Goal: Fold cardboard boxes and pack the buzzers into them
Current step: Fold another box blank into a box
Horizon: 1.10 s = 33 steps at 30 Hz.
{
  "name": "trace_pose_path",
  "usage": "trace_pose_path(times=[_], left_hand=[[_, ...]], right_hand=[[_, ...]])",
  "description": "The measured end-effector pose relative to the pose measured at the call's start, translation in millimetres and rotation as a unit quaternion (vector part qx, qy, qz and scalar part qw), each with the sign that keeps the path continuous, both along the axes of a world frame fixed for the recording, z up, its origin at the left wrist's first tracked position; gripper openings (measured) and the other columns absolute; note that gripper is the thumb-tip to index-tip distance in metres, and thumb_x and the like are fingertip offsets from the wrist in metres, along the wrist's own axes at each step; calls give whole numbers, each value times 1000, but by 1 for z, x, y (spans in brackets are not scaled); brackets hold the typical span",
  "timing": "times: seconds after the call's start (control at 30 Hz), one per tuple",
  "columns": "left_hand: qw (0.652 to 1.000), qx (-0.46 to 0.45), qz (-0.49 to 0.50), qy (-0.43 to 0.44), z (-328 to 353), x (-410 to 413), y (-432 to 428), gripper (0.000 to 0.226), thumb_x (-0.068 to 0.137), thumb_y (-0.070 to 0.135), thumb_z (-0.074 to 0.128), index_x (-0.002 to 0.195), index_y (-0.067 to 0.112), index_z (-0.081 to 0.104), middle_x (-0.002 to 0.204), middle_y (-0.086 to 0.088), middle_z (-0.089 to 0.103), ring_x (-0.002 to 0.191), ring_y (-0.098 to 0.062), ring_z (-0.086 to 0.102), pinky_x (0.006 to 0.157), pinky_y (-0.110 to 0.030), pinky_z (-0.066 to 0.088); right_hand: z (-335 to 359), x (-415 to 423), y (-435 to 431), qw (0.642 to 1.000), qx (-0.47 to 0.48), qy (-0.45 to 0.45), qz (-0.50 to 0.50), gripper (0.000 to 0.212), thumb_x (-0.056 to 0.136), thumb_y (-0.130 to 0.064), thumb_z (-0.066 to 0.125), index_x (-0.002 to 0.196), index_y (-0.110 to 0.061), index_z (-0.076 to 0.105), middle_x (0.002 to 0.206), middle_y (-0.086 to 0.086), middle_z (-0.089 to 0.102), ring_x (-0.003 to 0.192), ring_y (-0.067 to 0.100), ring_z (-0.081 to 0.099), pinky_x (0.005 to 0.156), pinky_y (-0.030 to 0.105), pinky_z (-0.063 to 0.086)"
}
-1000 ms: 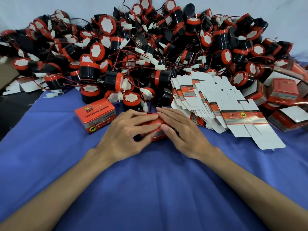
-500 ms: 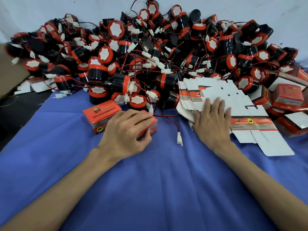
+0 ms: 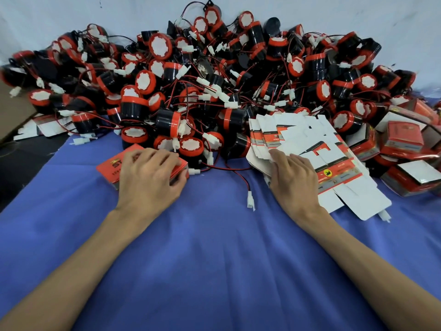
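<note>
head camera is looking down on a worktop [image 3: 214,271] that is wearing a blue cloth, with both bare forearms reaching in from the bottom corners. the left hand [image 3: 150,180] is lying over a red box [image 3: 108,170] at centre left of the frame, its fingers curling over the far edge and the thumb tucking against the near side, so it is grasping the cardboard. red printed top is showing on both sides of the hand, and whether that is one box or two set end to end i cannot tell. the right hand [image 3: 294,177] is sitting on the lower left part of a fan of flat box blanks [image 3: 317,149] at centre right, fingertips bending down onto the top sheets and the thumb sitting at the fan's left edge, pinching them. the blanks are lying mostly white side up, with red printed panels peeking out. the buzzers [image 3: 214,96], black drums with red caps and white faces, are piling up in a wide heap across the upper half of the frame against a pale wall [image 3: 71,17], with wires and white plugs tangling through them. one loose lead with a white plug [image 3: 250,201] is trailing onto the cloth between the two hands, touching neither. folded red boxes [image 3: 403,139] are crowding the right edge, just beside the fan.
</note>
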<state>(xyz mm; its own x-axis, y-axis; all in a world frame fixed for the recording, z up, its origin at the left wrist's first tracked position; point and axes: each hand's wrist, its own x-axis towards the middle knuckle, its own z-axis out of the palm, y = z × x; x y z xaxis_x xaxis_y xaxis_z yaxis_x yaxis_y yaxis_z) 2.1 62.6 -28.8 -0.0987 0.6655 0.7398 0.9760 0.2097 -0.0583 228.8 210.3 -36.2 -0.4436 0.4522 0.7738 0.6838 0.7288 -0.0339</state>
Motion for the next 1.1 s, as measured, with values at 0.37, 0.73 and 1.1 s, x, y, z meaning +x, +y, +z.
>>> trace_pose_path(times=[0.37,0.73,1.1], left_hand=[[997,-68,38,-8,-6,-11,1,26,77,6,70,103,3,66,110,-16,63,99,-37,59,82,-49,39],[967,-129,-221,5,-4,20,5,25,87,20,48,89,8,71,102,-6,69,84,-25,66,76,-37,46],[954,-96,-277,-68,-3,24,1,23,91,17,53,89,4,72,90,-5,71,70,-20,67,52,-35,54]], right_hand=[[-2,-6,2,941,-192,-222,-168,63,102,-29,35,151,-1,8,155,27,18,146,39,14,118,44,13],[-8,-8,-1,970,-92,-197,-109,37,97,-12,46,132,1,50,128,26,57,123,37,53,102,41,41],[7,-1,-5,976,186,2,114,31,77,13,65,108,8,68,106,17,71,98,23,71,90,43,53]])
